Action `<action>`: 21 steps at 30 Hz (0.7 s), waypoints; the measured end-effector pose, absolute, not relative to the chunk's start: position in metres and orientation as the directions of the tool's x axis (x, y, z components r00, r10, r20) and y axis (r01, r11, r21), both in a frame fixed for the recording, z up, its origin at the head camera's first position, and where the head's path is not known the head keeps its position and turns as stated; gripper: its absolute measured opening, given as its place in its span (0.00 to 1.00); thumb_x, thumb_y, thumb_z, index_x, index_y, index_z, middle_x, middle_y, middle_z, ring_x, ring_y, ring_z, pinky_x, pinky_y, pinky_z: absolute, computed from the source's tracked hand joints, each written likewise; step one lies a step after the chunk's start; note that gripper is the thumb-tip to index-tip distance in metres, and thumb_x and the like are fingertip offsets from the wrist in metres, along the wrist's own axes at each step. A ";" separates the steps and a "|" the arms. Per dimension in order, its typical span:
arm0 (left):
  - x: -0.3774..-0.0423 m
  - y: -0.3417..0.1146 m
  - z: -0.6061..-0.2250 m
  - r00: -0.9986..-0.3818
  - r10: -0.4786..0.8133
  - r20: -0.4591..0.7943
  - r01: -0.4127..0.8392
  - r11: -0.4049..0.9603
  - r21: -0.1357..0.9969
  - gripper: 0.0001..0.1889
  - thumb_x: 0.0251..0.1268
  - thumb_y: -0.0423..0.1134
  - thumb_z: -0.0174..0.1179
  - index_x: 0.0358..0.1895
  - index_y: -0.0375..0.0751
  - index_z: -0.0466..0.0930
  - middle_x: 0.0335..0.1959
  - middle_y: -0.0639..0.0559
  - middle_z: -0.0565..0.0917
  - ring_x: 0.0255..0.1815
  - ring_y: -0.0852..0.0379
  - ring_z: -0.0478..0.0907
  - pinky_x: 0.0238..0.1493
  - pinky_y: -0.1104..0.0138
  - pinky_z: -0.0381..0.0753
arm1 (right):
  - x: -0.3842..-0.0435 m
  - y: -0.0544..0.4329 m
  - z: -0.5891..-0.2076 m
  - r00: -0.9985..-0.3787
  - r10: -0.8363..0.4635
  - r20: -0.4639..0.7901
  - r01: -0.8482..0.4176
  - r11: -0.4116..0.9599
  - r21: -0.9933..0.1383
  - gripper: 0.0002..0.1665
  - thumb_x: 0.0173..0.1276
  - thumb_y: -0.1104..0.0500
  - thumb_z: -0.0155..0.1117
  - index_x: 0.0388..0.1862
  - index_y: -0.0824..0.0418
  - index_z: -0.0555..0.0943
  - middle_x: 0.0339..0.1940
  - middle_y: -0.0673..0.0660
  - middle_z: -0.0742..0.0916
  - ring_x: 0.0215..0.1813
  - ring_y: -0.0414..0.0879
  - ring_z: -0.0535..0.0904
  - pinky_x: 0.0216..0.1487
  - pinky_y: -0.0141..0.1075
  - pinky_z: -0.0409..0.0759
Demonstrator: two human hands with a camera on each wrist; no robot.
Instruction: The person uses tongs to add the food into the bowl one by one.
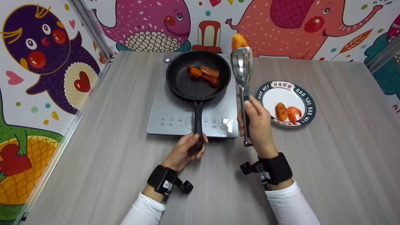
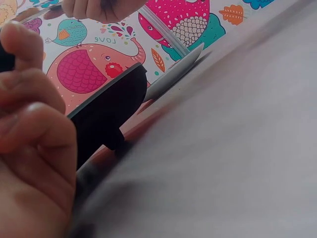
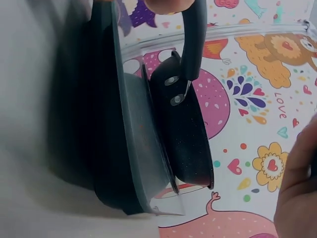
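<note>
My left hand [image 1: 187, 148] grips the black handle of a frying pan [image 1: 178, 86], which sits over an induction cooktop [image 1: 162, 106]. Inside the pan are a lumpy orange food piece [image 1: 195, 73] and two reddish-brown strips [image 1: 210, 72]. To the right, my right hand [image 1: 257, 122] holds metal tongs [image 1: 243, 72] pointing away from me, raised beside the pan. At their tips is an orange food piece [image 1: 239, 41], partly hidden by the tongs' heads. In the right wrist view, the pan's side [image 3: 183, 134] shows above the cooktop, and only an edge of my right hand [image 3: 302, 188] appears.
A dark-rimmed plate [image 1: 307, 103] lies right of the cooktop, bearing a browned oval food piece [image 1: 281, 112] and a shrimp [image 1: 293, 114]. Cartoon-painted walls [image 1: 209, 18] border the grey wood-grain table [image 1: 103, 125] at the back and left.
</note>
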State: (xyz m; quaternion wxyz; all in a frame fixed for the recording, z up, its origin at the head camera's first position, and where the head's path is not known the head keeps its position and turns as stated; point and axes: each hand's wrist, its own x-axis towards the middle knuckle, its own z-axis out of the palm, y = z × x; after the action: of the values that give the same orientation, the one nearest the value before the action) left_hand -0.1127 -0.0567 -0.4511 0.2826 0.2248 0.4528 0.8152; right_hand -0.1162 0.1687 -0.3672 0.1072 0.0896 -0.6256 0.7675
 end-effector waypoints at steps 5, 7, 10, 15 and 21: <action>-0.113 -0.056 -0.451 -0.744 0.660 0.107 -0.259 -0.433 0.863 0.18 0.66 0.50 0.46 0.43 0.36 0.71 0.17 0.52 0.71 0.16 0.61 0.64 0.15 0.73 0.56 | -0.117 0.165 -0.369 -0.952 -0.005 0.306 -0.305 -0.078 -0.949 0.19 0.70 0.57 0.47 0.54 0.65 0.72 0.11 0.59 0.71 0.06 0.47 0.63 0.03 0.40 0.61; -0.113 -0.056 -0.451 -0.743 0.661 0.108 -0.255 -0.429 0.867 0.19 0.66 0.50 0.46 0.43 0.35 0.71 0.17 0.53 0.71 0.16 0.61 0.64 0.15 0.73 0.56 | -0.116 0.163 -0.367 -0.950 -0.020 0.312 -0.311 -0.045 -0.949 0.20 0.70 0.57 0.48 0.56 0.66 0.71 0.11 0.60 0.71 0.06 0.47 0.63 0.03 0.40 0.62; -0.113 -0.056 -0.451 -0.742 0.662 0.110 -0.247 -0.421 0.873 0.19 0.66 0.51 0.46 0.43 0.35 0.70 0.17 0.53 0.71 0.16 0.61 0.63 0.14 0.73 0.56 | -0.112 0.159 -0.362 -0.950 -0.036 0.311 -0.311 0.011 -0.950 0.21 0.70 0.58 0.48 0.58 0.66 0.69 0.11 0.61 0.72 0.06 0.47 0.64 0.04 0.38 0.63; -0.113 -0.056 -0.451 -0.744 0.659 0.105 -0.247 -0.418 0.874 0.19 0.66 0.50 0.46 0.43 0.35 0.71 0.17 0.52 0.71 0.16 0.60 0.63 0.14 0.72 0.55 | -0.108 0.155 -0.356 -0.947 -0.064 0.314 -0.320 0.129 -0.939 0.20 0.69 0.60 0.48 0.59 0.64 0.70 0.12 0.63 0.73 0.06 0.46 0.64 0.05 0.36 0.63; -0.113 -0.056 -0.451 -0.744 0.661 0.097 -0.255 -0.416 0.873 0.19 0.66 0.50 0.46 0.43 0.36 0.71 0.16 0.52 0.71 0.16 0.60 0.62 0.14 0.71 0.54 | -0.107 0.152 -0.360 -0.947 -0.106 0.304 -0.322 0.267 -0.908 0.18 0.69 0.59 0.50 0.56 0.62 0.72 0.11 0.63 0.73 0.06 0.43 0.64 0.05 0.34 0.63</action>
State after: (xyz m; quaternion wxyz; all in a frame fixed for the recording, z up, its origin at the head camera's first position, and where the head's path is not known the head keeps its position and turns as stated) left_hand -0.1128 -0.0562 -0.4510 0.2818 0.2200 0.4614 0.8120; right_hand -0.1075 0.1521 -0.3596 0.0915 0.1354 -0.7905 0.5902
